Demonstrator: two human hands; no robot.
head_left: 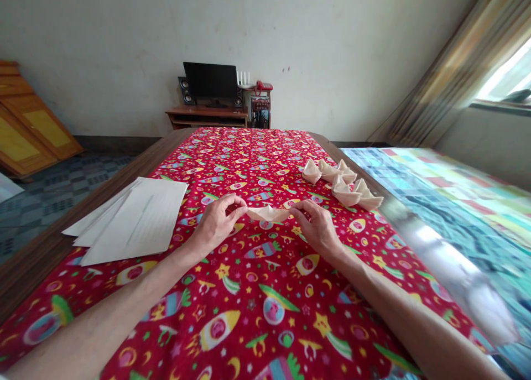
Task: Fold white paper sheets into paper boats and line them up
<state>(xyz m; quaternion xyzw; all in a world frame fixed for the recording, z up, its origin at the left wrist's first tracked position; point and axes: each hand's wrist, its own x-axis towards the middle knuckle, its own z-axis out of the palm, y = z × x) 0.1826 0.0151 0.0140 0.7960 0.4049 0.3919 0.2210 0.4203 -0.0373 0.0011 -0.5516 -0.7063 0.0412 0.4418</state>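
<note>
Left forearm (124, 297): bare, reaching in from the lower left over the red cloth (249, 264).
Right forearm (394, 302): bare, angled inward from the lower right.
Cloth print: rockets, stars, moons and planets, spread lengthwise on the table (105, 186), with dark wood exposed along the left edge.
Left hand (218, 224): clamped by thumb and forefinger on the left tip of the folded paper boat (267, 213).
Right hand (318, 228): pinched likewise on the opposite tip.
Boat position: stretched roughly level between both hands, over the middle of the cloth, with a small central peak; cannot tell whether touching the fabric.
Paper sheets (141, 219): fanned in a loose pile left of the left hand, partly over bare wood.
Pale boats (347, 192): clustered beyond the right hand, near the cloth's right edge, peaks upward.
Bed (431, 203): right of the table, under blue and patchwork bedding.
Wooden cabinet (33, 125): at far left, with yellow panels.
Desk (207, 113): past the table's far end, beneath a dark monitor (211, 81).
Red telephone (264, 86): just right of the monitor, beside a white router (244, 86).
Wall (323, 48): pale, behind the desk.
</note>
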